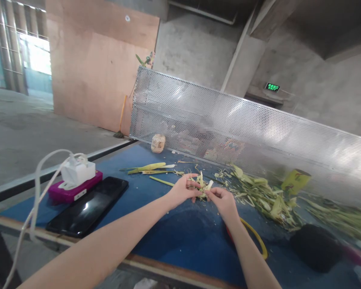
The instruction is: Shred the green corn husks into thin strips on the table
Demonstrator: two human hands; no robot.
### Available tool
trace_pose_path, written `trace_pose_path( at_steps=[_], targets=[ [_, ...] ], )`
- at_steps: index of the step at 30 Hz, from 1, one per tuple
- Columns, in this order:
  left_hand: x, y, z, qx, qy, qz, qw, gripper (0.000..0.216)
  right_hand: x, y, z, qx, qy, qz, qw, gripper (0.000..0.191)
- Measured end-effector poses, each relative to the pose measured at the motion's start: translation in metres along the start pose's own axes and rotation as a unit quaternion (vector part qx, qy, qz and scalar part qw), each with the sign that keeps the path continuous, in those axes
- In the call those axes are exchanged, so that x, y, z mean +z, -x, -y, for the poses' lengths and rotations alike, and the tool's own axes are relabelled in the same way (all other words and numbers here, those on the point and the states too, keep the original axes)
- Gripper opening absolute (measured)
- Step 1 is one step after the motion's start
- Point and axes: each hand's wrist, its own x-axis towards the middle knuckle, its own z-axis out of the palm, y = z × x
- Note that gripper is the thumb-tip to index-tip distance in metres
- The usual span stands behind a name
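Over the middle of the blue-topped table (174, 235), my two hands meet at a small clump of pale green plant strips (201, 180). The fingers of my left hand (183, 188) curl around the strips from the left. Between thumb and fingertips, my right hand (224, 200) pinches a whitish leaf piece (209, 185) beside them. Loose shreds lie on the table just behind and under my fingers, partly hidden by them. A yellow ring-shaped thing (260, 237) lies partly behind my right forearm.
Long yellow-green leaves (150, 167) lie behind my left hand. A leafy heap (267, 196) with a yellow-green packet (296, 180) is at right, near a dark object (315, 247). At left are a black phone (88, 206) and magenta power strip (75, 188). A perforated metal panel (180, 104) borders the back.
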Motion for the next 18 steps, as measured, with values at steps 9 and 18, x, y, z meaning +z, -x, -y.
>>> trace_pose_path(
  at_steps=[9,18],
  targets=[
    [-0.0028,-0.0012,-0.0042,-0.093,0.121,-0.068,0.986,0.064,0.0035,0.0037,-0.0002,-0.035,-0.081,0.046,0.995,0.023],
    [-0.0052,-0.0028,-0.0007,-0.071,0.076,-0.044,0.994,0.065,0.0031,-0.0012,-0.0032,-0.005,-0.083,0.048,0.995,0.031]
  ],
)
